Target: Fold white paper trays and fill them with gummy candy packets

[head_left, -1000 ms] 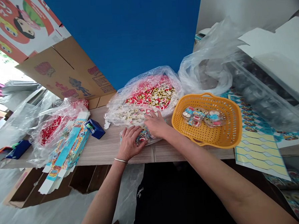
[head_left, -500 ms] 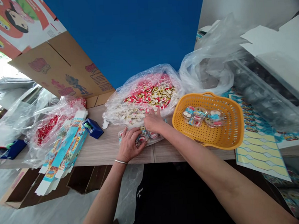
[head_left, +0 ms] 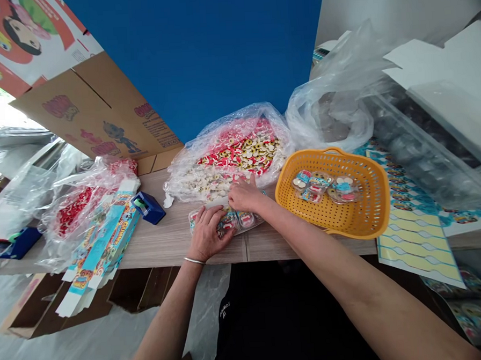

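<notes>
My left hand (head_left: 209,232) lies over the left part of a clear plastic tray (head_left: 249,229) of small candy packs, its fingers apart and resting on it. Little clear packs (head_left: 246,219) with red and white pieces show between my hands. My right hand (head_left: 244,195) is at the tray's far edge, with its fingers curled down and the thumb sticking up. Whatever its fingertips grip is hidden. Just beyond them lies a large open clear bag (head_left: 220,182) full of red, white and yellowish candies (head_left: 259,151).
To the right, a yellow basket (head_left: 347,225) holds several filled packs (head_left: 311,186), beside printed sheets (head_left: 419,243). On the left are a blue tape dispenser (head_left: 148,208), flat printed cartons (head_left: 101,243) and a bag of red candies (head_left: 75,207). A blue panel (head_left: 205,58) stands behind.
My right hand has shifted slightly left along the tray's far edge, so more of the packs show. My left hand stays on the tray. The view has turned a little.
</notes>
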A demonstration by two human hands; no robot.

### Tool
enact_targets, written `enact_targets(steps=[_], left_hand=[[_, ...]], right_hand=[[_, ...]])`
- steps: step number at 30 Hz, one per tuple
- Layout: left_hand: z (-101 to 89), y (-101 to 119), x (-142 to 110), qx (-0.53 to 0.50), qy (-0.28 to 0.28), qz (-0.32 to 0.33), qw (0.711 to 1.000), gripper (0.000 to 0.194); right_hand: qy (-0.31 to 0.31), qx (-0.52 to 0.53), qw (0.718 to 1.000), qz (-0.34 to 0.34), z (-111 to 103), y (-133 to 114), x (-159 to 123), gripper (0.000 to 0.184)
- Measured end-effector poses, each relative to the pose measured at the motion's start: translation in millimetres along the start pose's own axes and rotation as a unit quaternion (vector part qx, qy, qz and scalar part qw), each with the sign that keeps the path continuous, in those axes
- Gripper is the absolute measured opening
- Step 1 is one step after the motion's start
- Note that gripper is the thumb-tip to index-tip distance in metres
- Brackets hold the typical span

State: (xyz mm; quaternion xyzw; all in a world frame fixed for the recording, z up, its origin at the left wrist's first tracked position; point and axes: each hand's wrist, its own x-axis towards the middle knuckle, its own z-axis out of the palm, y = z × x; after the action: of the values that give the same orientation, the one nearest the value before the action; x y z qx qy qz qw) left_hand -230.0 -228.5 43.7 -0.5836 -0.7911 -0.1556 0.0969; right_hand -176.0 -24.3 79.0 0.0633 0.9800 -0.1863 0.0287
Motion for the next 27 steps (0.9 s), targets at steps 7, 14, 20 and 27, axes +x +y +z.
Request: enact_targets(steps=[7,14,20,27], left_hand=[[-9.1,-3,-1,0.006,-0.044,-0.013,0.999,0.061],[-10.7,-4,2,-0.002,-0.059,-0.012,0.998,0.051],[-23.4,-23,-24,0.003,-0.010,-0.057,0.998,0.069],[-28.5,-45,-50,-0.029,-0.046,-0.087,0.995,0.082]], right_hand=[[0.020,-0.013,0.999,-0.038,-17,-2,-43,0.031],[0.006,-0.040,0.998,-0.056,-2,9,-65,0.034],[-0.005,-0.046,0.998,-0.040,-3,11,-63,0.043],[0.037,-0.052,0.994,-0.094,-5,-15,-66,0.047]])
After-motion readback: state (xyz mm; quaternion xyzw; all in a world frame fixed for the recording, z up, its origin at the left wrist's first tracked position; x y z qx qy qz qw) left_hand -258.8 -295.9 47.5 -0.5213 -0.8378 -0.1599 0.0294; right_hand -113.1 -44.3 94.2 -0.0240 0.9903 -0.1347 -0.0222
